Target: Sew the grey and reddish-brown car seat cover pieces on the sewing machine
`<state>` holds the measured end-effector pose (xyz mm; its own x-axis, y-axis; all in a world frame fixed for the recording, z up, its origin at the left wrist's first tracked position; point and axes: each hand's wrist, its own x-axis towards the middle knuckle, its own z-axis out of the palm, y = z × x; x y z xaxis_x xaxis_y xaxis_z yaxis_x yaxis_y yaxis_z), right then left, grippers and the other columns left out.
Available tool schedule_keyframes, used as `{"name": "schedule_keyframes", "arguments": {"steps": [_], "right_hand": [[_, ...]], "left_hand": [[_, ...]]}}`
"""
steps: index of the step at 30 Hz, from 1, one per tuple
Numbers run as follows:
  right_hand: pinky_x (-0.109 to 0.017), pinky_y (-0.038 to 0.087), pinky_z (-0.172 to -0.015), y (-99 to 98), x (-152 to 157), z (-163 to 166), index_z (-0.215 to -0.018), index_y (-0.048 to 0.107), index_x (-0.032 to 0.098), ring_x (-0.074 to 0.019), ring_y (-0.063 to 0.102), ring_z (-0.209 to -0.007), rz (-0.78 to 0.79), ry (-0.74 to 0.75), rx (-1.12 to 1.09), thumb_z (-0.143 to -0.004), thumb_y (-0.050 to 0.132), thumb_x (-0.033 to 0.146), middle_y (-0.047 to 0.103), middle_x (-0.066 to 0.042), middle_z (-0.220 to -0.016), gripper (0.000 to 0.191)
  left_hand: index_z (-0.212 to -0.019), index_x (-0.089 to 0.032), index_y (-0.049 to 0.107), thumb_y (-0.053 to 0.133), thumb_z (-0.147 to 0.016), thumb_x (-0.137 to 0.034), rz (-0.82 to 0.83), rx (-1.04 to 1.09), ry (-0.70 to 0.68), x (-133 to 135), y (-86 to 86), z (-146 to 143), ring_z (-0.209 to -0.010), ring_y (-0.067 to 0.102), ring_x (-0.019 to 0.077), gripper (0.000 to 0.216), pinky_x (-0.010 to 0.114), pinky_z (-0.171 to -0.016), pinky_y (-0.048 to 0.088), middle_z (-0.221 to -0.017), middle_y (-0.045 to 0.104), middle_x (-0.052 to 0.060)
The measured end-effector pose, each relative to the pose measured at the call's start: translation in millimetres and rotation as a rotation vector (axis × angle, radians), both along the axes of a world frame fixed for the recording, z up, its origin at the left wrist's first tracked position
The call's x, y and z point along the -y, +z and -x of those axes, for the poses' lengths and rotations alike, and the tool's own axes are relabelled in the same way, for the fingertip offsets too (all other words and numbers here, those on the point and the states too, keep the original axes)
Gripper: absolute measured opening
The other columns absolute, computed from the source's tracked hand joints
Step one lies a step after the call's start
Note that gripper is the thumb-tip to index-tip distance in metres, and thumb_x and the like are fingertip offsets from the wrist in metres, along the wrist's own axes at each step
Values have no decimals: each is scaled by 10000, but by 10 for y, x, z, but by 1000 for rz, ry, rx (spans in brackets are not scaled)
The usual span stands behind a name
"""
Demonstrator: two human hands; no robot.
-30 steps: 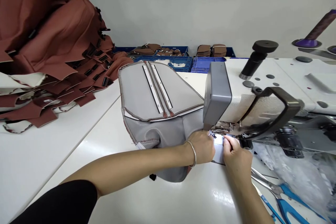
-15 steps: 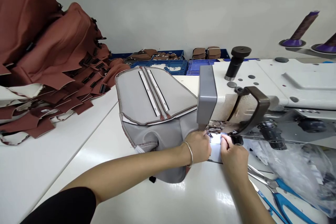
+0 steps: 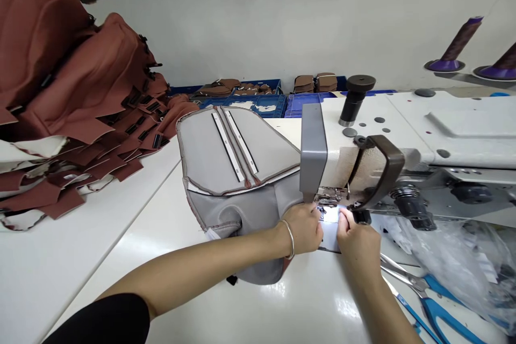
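A grey sewn cover (image 3: 258, 208) with brown-edged seams and two white strips lies inside out on the table, its right side running under the sewing machine (image 3: 355, 145). My left hand (image 3: 304, 228), a metal bangle on its wrist, is closed on the cover's right edge, just left of the needle area. To the right of the lit needle area, my right hand (image 3: 358, 244) is closed in a pinch, thumb and fingers together by the presser foot. What it pinches is hidden. The metal needle plate (image 3: 330, 236) shows between both hands.
Reddish-brown sewn covers (image 3: 80, 80) are piled at the left. Blue-handled scissors (image 3: 431, 290) and a clear plastic bag (image 3: 451, 258) lie on the right. Blue crates (image 3: 262, 105) with brown pieces stand along the wall. Thread spools (image 3: 459, 45) rise behind the machine.
The view has shifted slightly, so the machine sits a little further left. Both hands keep their places beside the needle area, and the grey cover looks much the same.
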<state>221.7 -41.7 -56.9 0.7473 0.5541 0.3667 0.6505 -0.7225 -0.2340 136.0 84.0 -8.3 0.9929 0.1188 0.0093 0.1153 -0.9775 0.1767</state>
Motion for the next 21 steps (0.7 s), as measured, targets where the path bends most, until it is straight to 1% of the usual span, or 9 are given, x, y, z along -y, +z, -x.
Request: {"name": "schedule_keyframes", "arguments": {"steps": [5,8,10,13,15,16,18,20,21], "right_hand": [[-260,195,-483,-2,43,7,-870,660,128,-137,389,-453,-28,23,179,-847,402,168,458,-11,-499,262],[-253,222,-488,-3,108,-33,-734,631,129,-137,433,-490,-57,28,306,-835,443,160,493,-21,-527,215],[-253,228,-486,-4,142,-64,-663,593,130,-136,446,-505,-74,29,377,-827,473,159,511,-26,-544,205],[-258,214,-463,8,153,-78,-689,593,131,-133,445,-496,-108,40,453,-820,510,159,538,-16,-564,158],[-250,234,-462,35,142,-55,-799,620,130,-128,474,-522,-150,93,503,-822,530,155,578,-7,-616,96],[-240,260,-474,53,137,-34,-862,622,130,-123,495,-547,-173,147,526,-823,541,149,596,-2,-650,92],[-225,305,-510,88,137,30,-976,606,132,-108,510,-574,-221,285,568,-824,563,131,608,12,-687,158],[-227,325,-533,99,148,123,-1039,584,127,-102,498,-565,-248,426,598,-822,576,109,592,19,-673,217],[-235,328,-533,92,152,179,-1060,575,120,-104,488,-554,-256,488,612,-822,578,103,579,19,-656,239]], "left_hand": [[-972,-92,554,469,-767,-311,-11,-41,20,42,11,16,-912,555,253,312,366,-813,478,-989,562,148],[-1001,-78,535,489,-737,-285,8,-89,17,24,39,101,-925,544,252,339,354,-825,474,-1041,537,156],[-988,-90,528,499,-712,-251,27,-137,13,-10,69,255,-911,541,238,321,340,-815,477,-1038,527,147],[-971,-123,518,508,-689,-216,70,-186,15,-59,100,648,-906,531,218,297,323,-816,476,-1034,520,122],[-1013,-137,504,503,-681,-179,96,-184,3,-66,90,981,-912,525,207,335,316,-825,472,-1045,523,106],[-1046,-143,493,501,-671,-157,102,-170,-2,-62,75,1158,-914,525,204,375,317,-829,471,-1047,528,98],[-1087,-151,473,499,-632,-110,83,-97,15,-53,46,1517,-898,533,202,458,326,-817,475,-1015,549,83],[-1080,-162,468,479,-618,-68,21,60,75,-71,73,1885,-869,546,196,472,325,-784,481,-966,574,70],[-1061,-172,474,459,-640,-49,-34,173,110,-100,131,2073,-853,552,188,439,315,-760,483,-942,587,63]]}}
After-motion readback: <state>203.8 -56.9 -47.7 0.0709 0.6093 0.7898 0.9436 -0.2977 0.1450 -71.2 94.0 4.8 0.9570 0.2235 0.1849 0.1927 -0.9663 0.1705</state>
